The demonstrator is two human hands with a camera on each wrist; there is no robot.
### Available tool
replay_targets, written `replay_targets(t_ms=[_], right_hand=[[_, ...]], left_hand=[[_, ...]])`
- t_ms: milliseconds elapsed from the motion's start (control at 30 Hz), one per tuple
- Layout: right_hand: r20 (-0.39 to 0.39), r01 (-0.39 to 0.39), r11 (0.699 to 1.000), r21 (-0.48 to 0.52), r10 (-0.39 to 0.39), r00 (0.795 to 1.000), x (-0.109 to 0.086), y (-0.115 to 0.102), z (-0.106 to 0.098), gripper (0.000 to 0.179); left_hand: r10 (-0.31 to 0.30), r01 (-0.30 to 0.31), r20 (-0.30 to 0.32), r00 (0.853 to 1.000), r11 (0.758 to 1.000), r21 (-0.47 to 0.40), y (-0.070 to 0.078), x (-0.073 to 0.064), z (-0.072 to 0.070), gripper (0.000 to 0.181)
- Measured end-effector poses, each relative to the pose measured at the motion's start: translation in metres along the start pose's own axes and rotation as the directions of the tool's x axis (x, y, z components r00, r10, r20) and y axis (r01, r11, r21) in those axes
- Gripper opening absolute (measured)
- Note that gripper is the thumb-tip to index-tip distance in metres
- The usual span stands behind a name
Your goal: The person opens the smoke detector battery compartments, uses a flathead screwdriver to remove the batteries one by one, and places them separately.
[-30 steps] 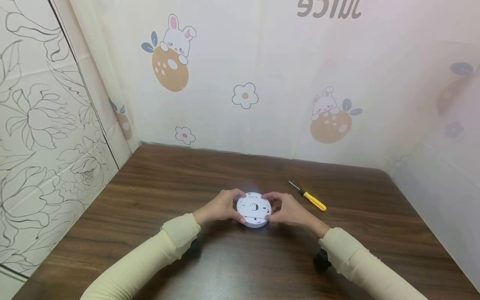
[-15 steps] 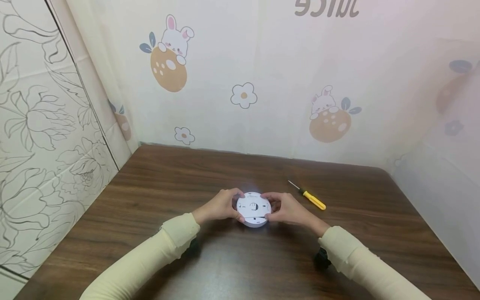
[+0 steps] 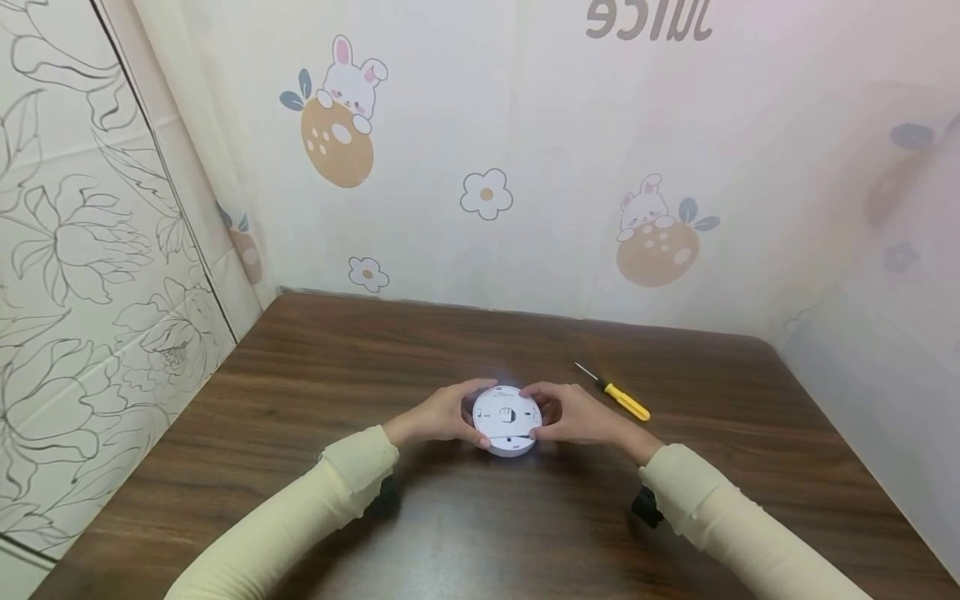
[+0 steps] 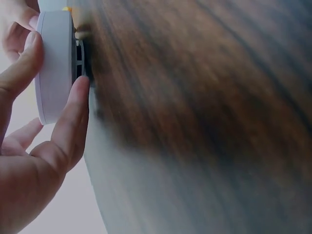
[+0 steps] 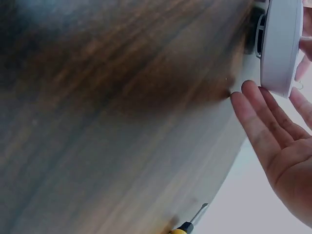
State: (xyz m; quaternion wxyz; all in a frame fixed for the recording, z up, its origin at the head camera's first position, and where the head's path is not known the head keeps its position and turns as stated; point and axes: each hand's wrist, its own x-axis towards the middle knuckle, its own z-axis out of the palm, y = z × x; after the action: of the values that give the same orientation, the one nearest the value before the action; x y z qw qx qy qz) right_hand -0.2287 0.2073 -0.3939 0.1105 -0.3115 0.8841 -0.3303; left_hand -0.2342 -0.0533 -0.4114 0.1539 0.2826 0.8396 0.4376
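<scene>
A round white smoke detector (image 3: 507,414) is held just above the table, its flat back with slots and a central hole facing up. My left hand (image 3: 441,412) grips its left side, thumb at the near edge and forefinger at the far edge. On the opposite side my right hand (image 3: 576,414) holds the rim, thumb at the near right. In the left wrist view, a dark vented part shows under the detector (image 4: 56,63), with fingers of the left hand (image 4: 41,151) below it. The right wrist view has the right hand's fingers (image 5: 261,117) fairly straight beneath the detector (image 5: 282,48).
A yellow-handled screwdriver (image 3: 627,402) lies on the brown wooden table (image 3: 337,350), right of and beyond my right hand, its shaft pointing away to the left. A patterned curtain (image 3: 420,208) hangs behind the table's far edge.
Both hands keep their hold in nearly the same place. A dark slit along the near right of the detector's upper face shows more plainly than a second ago. The screwdriver stays put.
</scene>
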Motion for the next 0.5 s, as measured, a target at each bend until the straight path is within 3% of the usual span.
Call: replay_targets(t_ms=[300,500], right_hand=[[-0.018,-0.03,0.985,-0.172,0.027,0.999,0.007,-0.01,-0.004,0.053],[0.011,0.006,0.978,-0.21,-0.004,1.0,0.015,-0.022,-0.005,0.054]], left_hand=[[-0.038,0.043,0.043,0.998,0.991,-0.124,-0.005,0.003,0.0,0.087],[-0.047,0.057,0.056,0.997,0.979,-0.194,-0.006,0.003,-0.001,0.084]])
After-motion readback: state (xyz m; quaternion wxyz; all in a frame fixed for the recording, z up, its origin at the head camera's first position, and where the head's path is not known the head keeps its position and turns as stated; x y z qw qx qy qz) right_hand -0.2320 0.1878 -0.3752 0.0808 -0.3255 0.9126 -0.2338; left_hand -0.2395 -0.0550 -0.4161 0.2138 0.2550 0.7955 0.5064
